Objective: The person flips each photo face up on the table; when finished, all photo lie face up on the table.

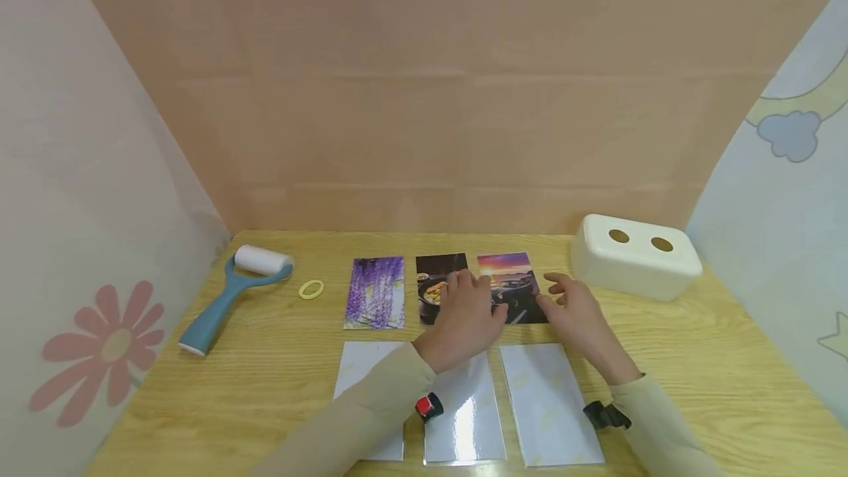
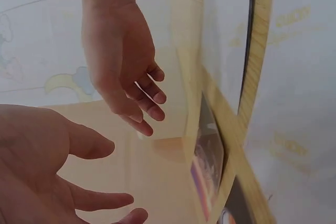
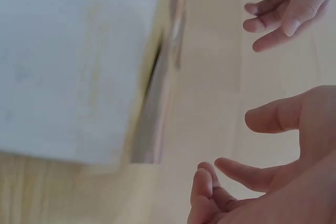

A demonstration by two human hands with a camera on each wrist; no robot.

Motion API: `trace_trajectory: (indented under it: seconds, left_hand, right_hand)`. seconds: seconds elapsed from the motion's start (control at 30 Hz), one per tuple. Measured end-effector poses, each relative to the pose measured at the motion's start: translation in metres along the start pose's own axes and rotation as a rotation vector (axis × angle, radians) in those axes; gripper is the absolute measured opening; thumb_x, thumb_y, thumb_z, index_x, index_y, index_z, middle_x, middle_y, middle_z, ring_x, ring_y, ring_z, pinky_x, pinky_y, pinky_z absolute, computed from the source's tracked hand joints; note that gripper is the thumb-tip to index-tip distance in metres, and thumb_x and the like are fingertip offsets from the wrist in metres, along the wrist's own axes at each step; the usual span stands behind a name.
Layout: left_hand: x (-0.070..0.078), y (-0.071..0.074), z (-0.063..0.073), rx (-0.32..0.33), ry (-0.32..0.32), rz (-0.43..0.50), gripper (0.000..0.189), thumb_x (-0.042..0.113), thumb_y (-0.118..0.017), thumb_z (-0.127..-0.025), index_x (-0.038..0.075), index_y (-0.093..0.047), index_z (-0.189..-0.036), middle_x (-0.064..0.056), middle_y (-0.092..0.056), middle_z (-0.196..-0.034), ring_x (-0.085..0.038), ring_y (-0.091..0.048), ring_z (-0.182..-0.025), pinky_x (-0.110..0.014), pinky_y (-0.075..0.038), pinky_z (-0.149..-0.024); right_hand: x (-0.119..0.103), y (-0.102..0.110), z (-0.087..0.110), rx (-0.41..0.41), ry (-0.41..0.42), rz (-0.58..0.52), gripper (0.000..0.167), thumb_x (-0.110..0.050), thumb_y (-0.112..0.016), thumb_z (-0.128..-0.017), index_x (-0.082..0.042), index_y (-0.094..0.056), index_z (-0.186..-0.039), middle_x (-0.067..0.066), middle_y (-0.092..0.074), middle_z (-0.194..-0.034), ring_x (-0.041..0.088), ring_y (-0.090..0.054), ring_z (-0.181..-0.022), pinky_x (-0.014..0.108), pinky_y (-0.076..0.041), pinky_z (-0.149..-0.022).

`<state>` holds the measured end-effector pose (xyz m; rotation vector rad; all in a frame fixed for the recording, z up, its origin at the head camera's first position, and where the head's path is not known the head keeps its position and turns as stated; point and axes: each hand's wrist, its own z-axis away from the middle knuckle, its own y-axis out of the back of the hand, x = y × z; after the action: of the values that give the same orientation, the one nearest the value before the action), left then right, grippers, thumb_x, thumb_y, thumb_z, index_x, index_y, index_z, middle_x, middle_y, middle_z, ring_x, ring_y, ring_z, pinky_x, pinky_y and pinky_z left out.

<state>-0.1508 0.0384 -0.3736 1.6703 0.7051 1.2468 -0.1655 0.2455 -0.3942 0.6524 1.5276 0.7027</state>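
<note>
In the head view, three photo cards lie in a row: purple flowers (image 1: 374, 293), a dish of food on black (image 1: 429, 265) and a sunset road scene (image 1: 509, 265). Above the food and sunset cards hovers my left hand (image 1: 464, 315), covering part of both. My right hand (image 1: 578, 319) is by the sunset card's right edge, fingers loosely bent. Both wrist views show a gap between the hands and nothing held in either. Nearer me lie three pale rectangular sheets with glossy clear edges: left (image 1: 361, 359), middle (image 1: 464, 418) and right (image 1: 550, 403). My left sleeve hides part of the left sheet.
On the table's left rests a blue-handled roller (image 1: 221, 308) with a white head, beside a small yellow ring (image 1: 311, 289). A white box (image 1: 636, 263) with two round holes stands at the back right. Paper-covered walls (image 1: 424, 131) enclose the wooden table (image 1: 265, 396).
</note>
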Motion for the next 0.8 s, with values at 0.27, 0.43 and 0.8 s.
trace_trajectory:
  seconds: [0.27, 0.43, 0.8]
  left_hand:
    - [-0.025, 0.029, 0.031, 0.025, -0.066, 0.173, 0.046, 0.029, -0.058, -0.102, 0.000, -0.056, -0.137, -0.009, -0.050, -0.117, -0.026, -0.041, -0.106, -0.043, -0.034, -0.092]
    - [-0.044, 0.042, 0.052, 0.032, -0.025, 0.195, 0.047, 0.027, -0.060, -0.101, -0.001, -0.055, -0.138, -0.013, -0.051, -0.118, -0.029, -0.043, -0.108, -0.047, -0.034, -0.091]
    - [-0.085, 0.050, 0.108, 0.065, -0.007, 0.104, 0.060, 0.028, -0.076, -0.090, -0.006, -0.054, -0.135, -0.015, -0.053, -0.117, -0.033, -0.047, -0.111, -0.053, -0.038, -0.093]
  right_hand:
    - [-0.031, 0.001, 0.028, 0.066, 0.145, -0.040, 0.034, -0.011, -0.061, -0.099, 0.005, -0.061, -0.128, 0.014, -0.061, -0.106, 0.025, -0.056, -0.092, 0.030, -0.045, -0.065]
    - [-0.047, -0.008, 0.040, 0.053, 0.233, -0.039, 0.026, -0.005, -0.064, -0.096, 0.001, -0.066, -0.121, 0.005, -0.062, -0.101, 0.019, -0.054, -0.089, 0.030, -0.045, -0.070]
    - [-0.072, -0.033, 0.064, -0.058, 0.335, 0.015, 0.025, -0.007, -0.070, -0.093, -0.006, -0.069, -0.118, 0.003, -0.064, -0.110, 0.021, -0.058, -0.097, 0.039, -0.050, -0.080]
